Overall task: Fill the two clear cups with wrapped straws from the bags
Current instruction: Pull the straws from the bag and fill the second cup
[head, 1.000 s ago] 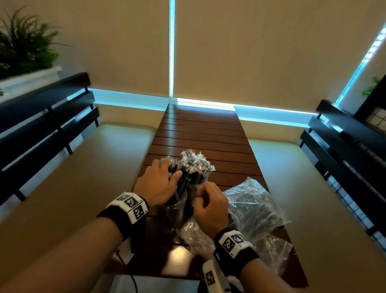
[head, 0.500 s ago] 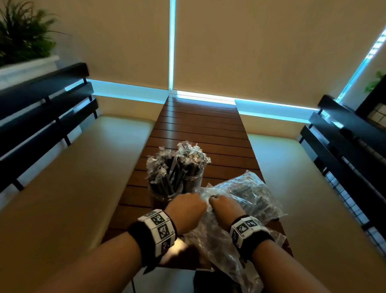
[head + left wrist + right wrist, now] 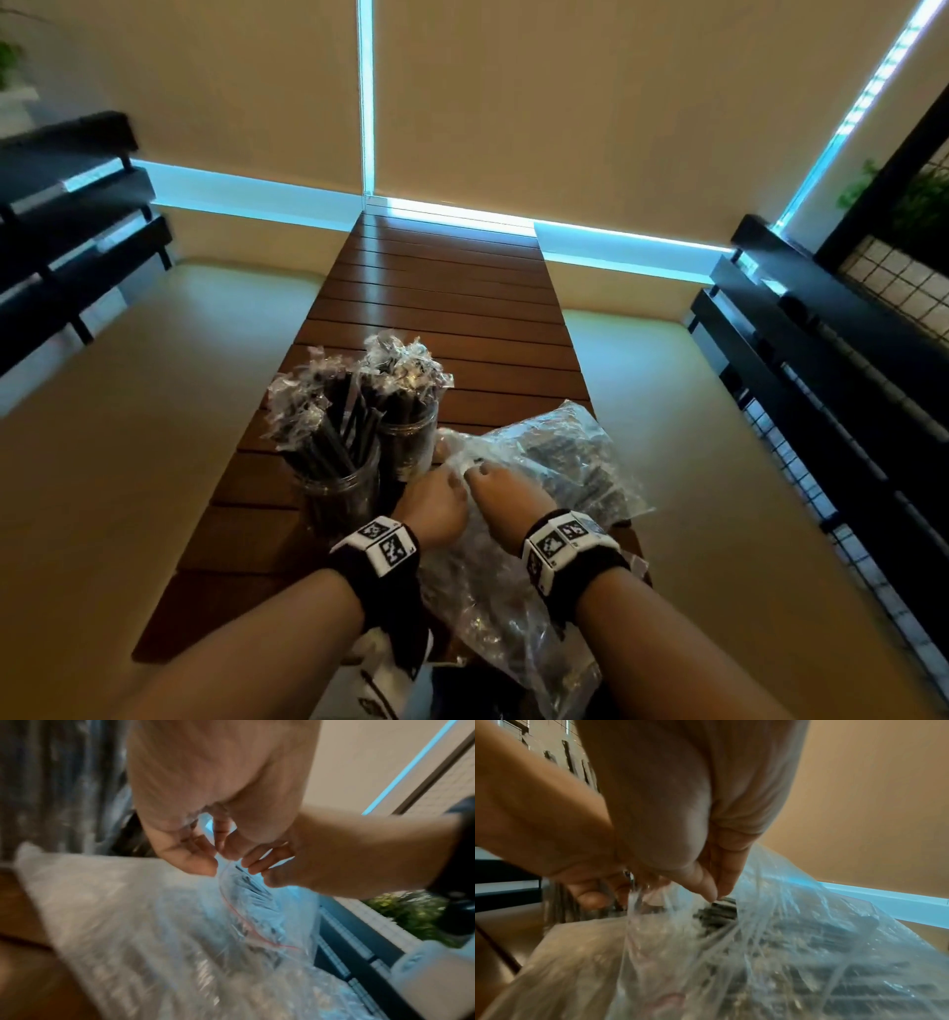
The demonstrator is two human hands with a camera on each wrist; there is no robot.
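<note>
Two clear cups stand side by side on the wooden table, the near left cup point(image 3: 339, 485) and the far right cup point(image 3: 411, 442). Both are packed with black wrapped straws point(image 3: 354, 411). To their right lies a clear plastic bag point(image 3: 560, 457) holding more dark straws point(image 3: 718, 915). My left hand point(image 3: 452, 478) and right hand point(image 3: 477, 470) meet at the bag's mouth. Each pinches an edge of the plastic, seen up close as left hand point(image 3: 208, 862) and right hand point(image 3: 717, 895). A thin red line runs along the bag's mouth point(image 3: 241, 914).
A second crumpled clear bag point(image 3: 493, 606) lies at the table's near edge under my wrists. The slatted table point(image 3: 441, 288) runs away toward the window. Beige bench seats point(image 3: 128, 437) flank it, with black slatted backrests point(image 3: 821, 370) on both sides.
Both hands left the cups of straws and moved right and nearer to the bag. They now pinch its mouth. The head view has tilted slightly.
</note>
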